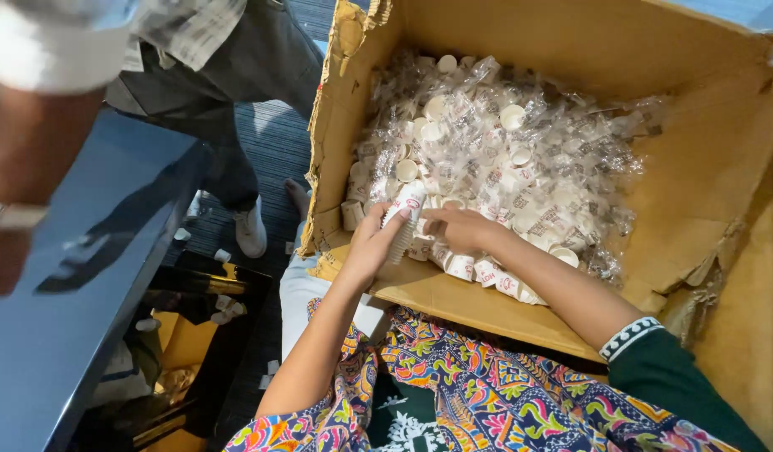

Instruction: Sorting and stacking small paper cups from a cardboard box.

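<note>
A big cardboard box (704, 176) lies open before me, filled with small white paper cups wrapped in clear plastic (503, 142). My left hand (371, 243) grips a stacked sleeve of white cups (403, 216) at the box's near left corner, tilted upward. My right hand (462, 228) reaches in beside it, fingers touching the top of that stack and the loose cups below. Both forearms come up from my patterned clothing (453, 393) at the bottom.
A person in dark trousers and white shoes (251, 230) stands at the left; their arm (26, 151) hangs over a dark blue-grey table (85, 251). Scattered cups and a yellow and black open container (185, 335) lie on the floor below.
</note>
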